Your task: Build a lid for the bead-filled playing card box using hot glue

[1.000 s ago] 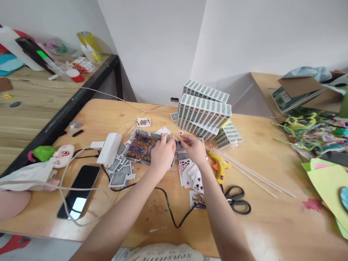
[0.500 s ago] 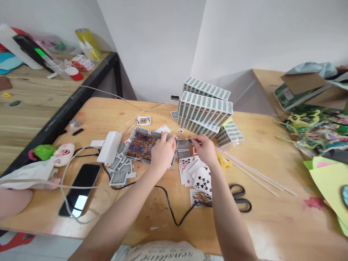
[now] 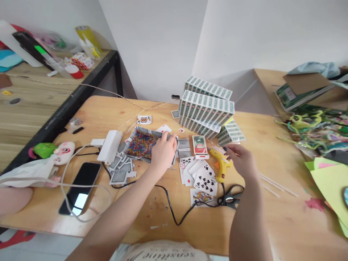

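My left hand (image 3: 163, 150) grips the right end of a shallow open box (image 3: 138, 129) with walls of grey-backed playing cards and a multicoloured speckled inside. My right hand (image 3: 241, 159) is over the right part of the table, thumb and fingers pinched together. A small dark spot shows at its fingertips; whether that is a held thing or a nail I cannot tell. Just left of this hand lies a yellow hot glue gun (image 3: 222, 168). Between my hands are a green-and-red card pack (image 3: 199, 145), fanned playing cards (image 3: 205, 180) and grey-backed cards (image 3: 183, 144).
Stacked card packs (image 3: 206, 107) stand at the back. Black-handled scissors (image 3: 235, 192) and white glue sticks (image 3: 278, 185) lie at the right. A black cord (image 3: 174, 217) crosses the front. A phone (image 3: 81, 186), a white power block (image 3: 110, 145) and loose cards (image 3: 121, 174) sit left.
My right hand has moved right, from above the card pack to beside the glue gun, uncovering both. My left hand stays on the box.
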{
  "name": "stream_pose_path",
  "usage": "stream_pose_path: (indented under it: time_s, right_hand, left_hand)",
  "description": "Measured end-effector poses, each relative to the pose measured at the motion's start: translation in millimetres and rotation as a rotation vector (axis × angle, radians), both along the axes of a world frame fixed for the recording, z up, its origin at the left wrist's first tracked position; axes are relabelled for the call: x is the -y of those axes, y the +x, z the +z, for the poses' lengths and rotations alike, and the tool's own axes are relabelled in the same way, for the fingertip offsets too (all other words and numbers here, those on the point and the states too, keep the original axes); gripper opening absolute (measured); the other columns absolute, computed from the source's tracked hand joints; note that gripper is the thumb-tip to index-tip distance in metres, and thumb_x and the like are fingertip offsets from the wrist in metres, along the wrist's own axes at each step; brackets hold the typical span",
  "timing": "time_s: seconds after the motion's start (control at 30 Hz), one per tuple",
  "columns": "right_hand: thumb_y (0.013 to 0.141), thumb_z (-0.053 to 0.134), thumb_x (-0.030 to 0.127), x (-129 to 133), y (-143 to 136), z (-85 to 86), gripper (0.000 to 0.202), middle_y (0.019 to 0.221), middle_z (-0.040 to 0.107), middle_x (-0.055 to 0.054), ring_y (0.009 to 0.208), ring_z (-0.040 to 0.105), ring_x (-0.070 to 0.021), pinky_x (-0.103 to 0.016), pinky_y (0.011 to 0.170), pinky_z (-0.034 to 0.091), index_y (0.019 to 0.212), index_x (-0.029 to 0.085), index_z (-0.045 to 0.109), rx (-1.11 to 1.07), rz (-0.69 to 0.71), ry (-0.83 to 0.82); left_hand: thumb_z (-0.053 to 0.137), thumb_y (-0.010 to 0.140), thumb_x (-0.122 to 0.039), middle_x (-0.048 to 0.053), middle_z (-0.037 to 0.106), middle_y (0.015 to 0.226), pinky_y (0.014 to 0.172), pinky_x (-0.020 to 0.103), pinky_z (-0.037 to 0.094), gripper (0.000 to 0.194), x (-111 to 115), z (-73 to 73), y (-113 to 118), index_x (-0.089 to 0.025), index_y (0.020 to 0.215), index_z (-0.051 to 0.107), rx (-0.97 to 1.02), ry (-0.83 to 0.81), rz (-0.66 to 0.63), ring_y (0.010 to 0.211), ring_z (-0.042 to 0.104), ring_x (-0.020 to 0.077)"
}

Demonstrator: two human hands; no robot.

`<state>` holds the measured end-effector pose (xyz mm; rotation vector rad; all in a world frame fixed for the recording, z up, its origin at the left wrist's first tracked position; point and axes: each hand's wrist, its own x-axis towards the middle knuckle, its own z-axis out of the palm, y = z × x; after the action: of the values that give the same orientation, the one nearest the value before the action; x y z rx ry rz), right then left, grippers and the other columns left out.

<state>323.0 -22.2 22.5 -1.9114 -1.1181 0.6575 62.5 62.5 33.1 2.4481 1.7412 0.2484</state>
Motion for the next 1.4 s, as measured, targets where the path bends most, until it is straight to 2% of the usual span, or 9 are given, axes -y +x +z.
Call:
stream_pose_path:
  time_s: [0.23, 0.4, 0.6, 0.73, 0.83, 0.97, 1.03, 1.23, 1.4]
  right_hand:
    - [0.077, 0.056, 0.039, 18, 17, 27.7, 0.032, 0.077, 0.07, -0.007, 0.063, 0.065, -0.0197, -0.031, 0.054, 0.049, 0.099, 0.021, 0.07, 0.178, -0.06, -0.14]
    - [0.075, 0.059, 0.039, 0, -13, 42.8, 0.031, 0.075, 0.069, -0.005, 0.054, 0.059, -0.0143, -0.028, 0.05, 0.047, 0.099, 0.022, 0.071, 0.145, -0.074, 0.023]
    - [0.076, 0.055, 0.03, -49, -86, 17.9, 0.034, 0.086, 0.07, -0.007, 0.05, 0.055, -0.0104, -0.024, 0.044, 0.045, 0.107, 0.019, 0.065, -0.224, 0.23, 0.09]
    - [0.071, 0.055, 0.025, -74, -116, -7.0, 0.057, 0.13, 0.053, -0.01, 0.05, 0.057, -0.008, -0.024, 0.037, 0.046, 0.127, 0.026, 0.046, -0.597, 0.385, 0.099]
    - [0.069, 0.058, 0.023, -83, -122, -18.9, 0.06, 0.122, 0.059, -0.009, 0.055, 0.062, -0.0102, -0.027, 0.046, 0.054, 0.127, 0.024, 0.046, -0.691, 0.412, 0.082]
    - [0.066, 0.065, 0.021, -87, -117, -24.5, 0.041, 0.088, 0.071, -0.005, 0.08, 0.067, -0.0175, -0.033, 0.073, 0.058, 0.107, 0.018, 0.06, -0.647, 0.334, 0.129]
    - [0.064, 0.068, 0.021, -87, -112, -24.3, 0.035, 0.08, 0.071, -0.004, 0.08, 0.067, -0.0181, -0.034, 0.077, 0.056, 0.098, 0.017, 0.064, -0.604, 0.325, 0.142]
    - [0.066, 0.069, 0.032, -83, -105, -20.5, 0.03, 0.071, 0.071, -0.004, 0.054, 0.061, -0.0138, -0.029, 0.057, 0.052, 0.091, 0.015, 0.071, -0.383, 0.322, 0.089]
    - [0.072, 0.063, 0.034, -85, -105, -18.5, 0.028, 0.072, 0.072, -0.005, 0.054, 0.059, -0.0144, -0.028, 0.056, 0.047, 0.089, 0.016, 0.074, -0.226, 0.347, 0.05]
  left_hand:
    - [0.031, 0.093, -0.031, 0.006, 0.047, 0.127, 0.069, 0.03, 0.046, 0.039, 1, 1.7, 0, -0.03, 0.127, 0.05, 0.01, -0.013, 0.002, 0.089, 0.058, 0.0201]
    - [0.031, 0.093, -0.032, 0.007, 0.047, 0.127, 0.07, 0.03, 0.046, 0.04, 0, 1.2, -1, -0.029, 0.128, 0.05, 0.02, -0.022, -0.008, 0.09, 0.057, 0.0203]
    - [0.031, 0.093, -0.031, 0.007, 0.046, 0.127, 0.069, 0.031, 0.046, 0.039, 0, 0.6, 0, -0.029, 0.128, 0.049, 0.008, -0.012, -0.003, 0.088, 0.058, 0.0202]
    - [0.03, 0.094, -0.032, 0.007, 0.047, 0.125, 0.067, 0.03, 0.046, 0.039, 0, 1.7, 0, -0.029, 0.127, 0.049, -0.002, -0.008, -0.001, 0.089, 0.058, 0.0208]
    - [0.03, 0.094, -0.032, 0.007, 0.048, 0.125, 0.066, 0.029, 0.046, 0.038, 0, 3.0, 0, -0.03, 0.127, 0.049, 0.002, -0.014, -0.005, 0.09, 0.058, 0.0205]
    - [0.03, 0.094, -0.032, 0.007, 0.048, 0.125, 0.065, 0.029, 0.046, 0.038, 0, 3.3, 0, -0.029, 0.126, 0.05, 0.002, -0.01, 0.003, 0.089, 0.059, 0.0202]
    - [0.03, 0.094, -0.032, 0.007, 0.049, 0.124, 0.065, 0.029, 0.046, 0.038, 0, 2.7, 1, -0.029, 0.125, 0.051, 0.002, -0.001, 0.002, 0.088, 0.059, 0.0201]
    - [0.031, 0.093, -0.031, 0.008, 0.049, 0.125, 0.066, 0.028, 0.046, 0.039, 0, 0.9, 0, -0.028, 0.127, 0.05, 0.004, 0.012, -0.006, 0.089, 0.059, 0.0195]
    - [0.03, 0.094, -0.031, 0.007, 0.049, 0.123, 0.065, 0.029, 0.046, 0.039, 0, -0.2, 0, -0.029, 0.127, 0.05, 0.009, 0.028, -0.006, 0.088, 0.059, 0.0201]
